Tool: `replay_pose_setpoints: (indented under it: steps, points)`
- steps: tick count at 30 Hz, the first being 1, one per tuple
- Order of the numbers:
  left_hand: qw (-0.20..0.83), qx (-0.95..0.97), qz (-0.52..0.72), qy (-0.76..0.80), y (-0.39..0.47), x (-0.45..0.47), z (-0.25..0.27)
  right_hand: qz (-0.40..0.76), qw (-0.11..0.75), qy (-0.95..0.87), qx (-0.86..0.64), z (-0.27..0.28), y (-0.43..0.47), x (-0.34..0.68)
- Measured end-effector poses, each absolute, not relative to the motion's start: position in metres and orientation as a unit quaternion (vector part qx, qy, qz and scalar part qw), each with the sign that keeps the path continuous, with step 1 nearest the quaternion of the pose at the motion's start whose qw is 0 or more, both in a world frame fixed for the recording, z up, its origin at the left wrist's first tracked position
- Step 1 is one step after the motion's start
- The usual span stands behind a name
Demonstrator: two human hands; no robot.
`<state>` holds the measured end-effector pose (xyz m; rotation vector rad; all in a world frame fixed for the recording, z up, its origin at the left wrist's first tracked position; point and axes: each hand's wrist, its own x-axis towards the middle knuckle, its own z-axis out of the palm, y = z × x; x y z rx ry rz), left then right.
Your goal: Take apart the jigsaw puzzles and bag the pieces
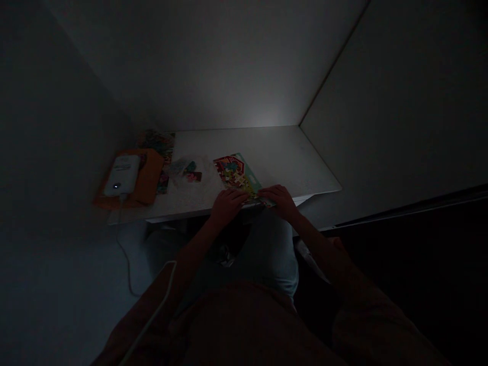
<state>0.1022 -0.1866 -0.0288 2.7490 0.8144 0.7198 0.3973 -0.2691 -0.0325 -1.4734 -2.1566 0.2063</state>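
Note:
A colourful jigsaw puzzle (231, 168) lies on the white desk, partly covered by several loose pieces (238, 178). Its pale green border (248, 170) shows along the right side. My left hand (227, 204) is closed at the puzzle's near edge, with the fingertips on its lower left part. Facing it, my right hand (280, 199) has its fingers pressed together at the near right corner, where a bit of card shows under them. The room is dim, so exactly what the fingertips pinch is hard to see.
Left of the puzzle lies a clear plastic bag (183, 170) with coloured pieces. A white power bank (122, 175) with a cable (124, 244) rests on an orange packet (150, 175). Printed sheets (162, 142) lie behind. Walls border the white desk (278, 152) at the back and sides.

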Motion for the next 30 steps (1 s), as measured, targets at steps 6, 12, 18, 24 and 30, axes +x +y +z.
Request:
replay_pose_setpoints:
  steps: [6, 12, 18, 24, 30]
  points:
    - [0.142, 0.896, 0.288, 0.305, -0.163, 0.113, -0.011, 0.096, 0.234, -0.785, -0.566, 0.019, -0.232, 0.398]
    - [0.207, 0.861, 0.316, 0.341, -0.135, 0.112, 0.024, 0.160, 0.250, -0.793, -0.531, 0.072, -0.184, 0.396]
    - [0.238, 0.828, 0.370, 0.348, -0.099, 0.110, 0.059, 0.194, 0.330, -0.785, -0.487, 0.105, -0.138, 0.394]
    - [0.190, 0.801, 0.408, 0.394, -0.043, 0.119, 0.076, 0.160, 0.362, -0.778, -0.488, 0.121, -0.077, 0.383]
    - [0.216, 0.767, 0.440, 0.413, -0.010, 0.124, 0.068, 0.151, 0.386, -0.755, -0.508, 0.099, -0.037, 0.369]
